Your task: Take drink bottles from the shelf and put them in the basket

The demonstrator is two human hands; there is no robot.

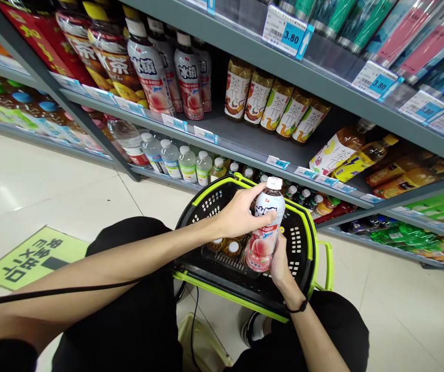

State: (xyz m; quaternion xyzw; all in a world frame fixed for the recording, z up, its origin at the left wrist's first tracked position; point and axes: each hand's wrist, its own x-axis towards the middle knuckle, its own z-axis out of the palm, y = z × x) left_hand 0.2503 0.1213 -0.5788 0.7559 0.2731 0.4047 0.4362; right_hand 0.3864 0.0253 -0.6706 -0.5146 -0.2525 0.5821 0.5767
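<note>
A large peach drink bottle (263,245) with a white cap is tilted slightly above the black shopping basket (303,232). My left hand (241,214) wraps round its upper part, thumb near the cap and a finger across the label. Low on its right side, my right hand (280,261) also grips the bottle, its fingers partly hidden behind it. Inside the basket, a few white-capped bottles (233,248) with amber contents stand to the left of the peach drink. The basket's green handle (326,266) sticks out on the right.
Ahead is a grey drink shelf (225,134). Similar peach bottles (189,82) stand at its left, tea bottles (278,106) in its middle, and tilted bottles (346,144) at its right. A yellow-green floor sign (28,253) lies at left. A thin black cable (59,292) crosses my left arm.
</note>
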